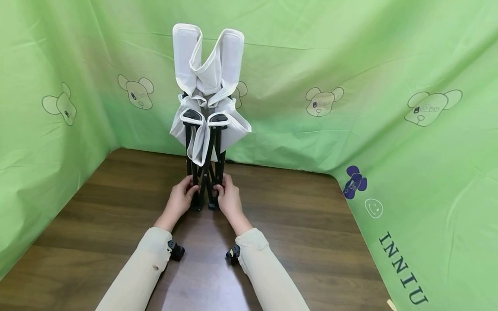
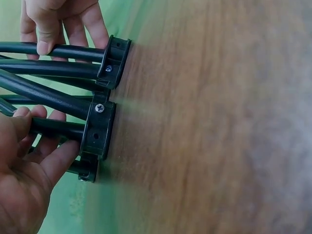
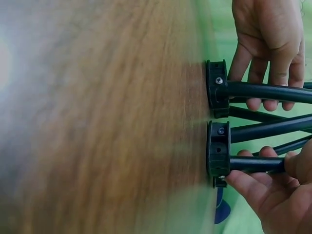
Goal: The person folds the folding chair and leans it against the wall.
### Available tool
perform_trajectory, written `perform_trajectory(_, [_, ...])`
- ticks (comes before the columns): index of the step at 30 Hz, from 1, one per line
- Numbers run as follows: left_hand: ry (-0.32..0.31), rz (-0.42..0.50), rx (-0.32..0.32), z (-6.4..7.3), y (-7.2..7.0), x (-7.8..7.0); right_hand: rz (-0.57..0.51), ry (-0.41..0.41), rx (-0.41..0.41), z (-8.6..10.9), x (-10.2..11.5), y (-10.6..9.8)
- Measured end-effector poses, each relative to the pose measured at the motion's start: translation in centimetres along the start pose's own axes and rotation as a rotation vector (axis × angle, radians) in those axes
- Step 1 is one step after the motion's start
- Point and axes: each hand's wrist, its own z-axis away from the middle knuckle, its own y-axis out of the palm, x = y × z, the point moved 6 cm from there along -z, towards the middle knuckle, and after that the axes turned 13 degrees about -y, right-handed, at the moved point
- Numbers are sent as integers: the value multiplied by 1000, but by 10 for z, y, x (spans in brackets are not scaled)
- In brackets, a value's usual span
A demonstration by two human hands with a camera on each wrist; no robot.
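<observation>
A folding camp chair [image 1: 231, 60] with white fabric and a black tube frame stands upright on the wooden table, its legs drawn close together. My left hand [image 1: 180, 196] grips a leg on its left side near the bottom, thumb in front and fingers behind. On the opposite side, my right hand [image 1: 230, 198] holds another leg at about the same height. Both wrist views show black plastic feet [image 2: 99, 129] with screws at the tube ends, right by the tabletop. In the right wrist view, fingertips curl around a black tube [image 3: 256, 164] close to its foot.
The brown wooden table [image 1: 303, 233] extends to both sides and toward me. Green curtain [image 1: 280, 77] printed with bear heads hangs close behind the chair and along both sides. Small black wrist cameras [image 1: 176, 250] sit on the sleeves.
</observation>
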Motion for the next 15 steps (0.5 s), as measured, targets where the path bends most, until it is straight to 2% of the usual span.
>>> perform_trajectory(9, [8, -2, -41, 1, 1, 0, -1, 6, -1, -2, -4, 4])
perform_trajectory(15, [-9, 5, -35, 1, 2, 1, 5, 5, -8, -2, -7, 7])
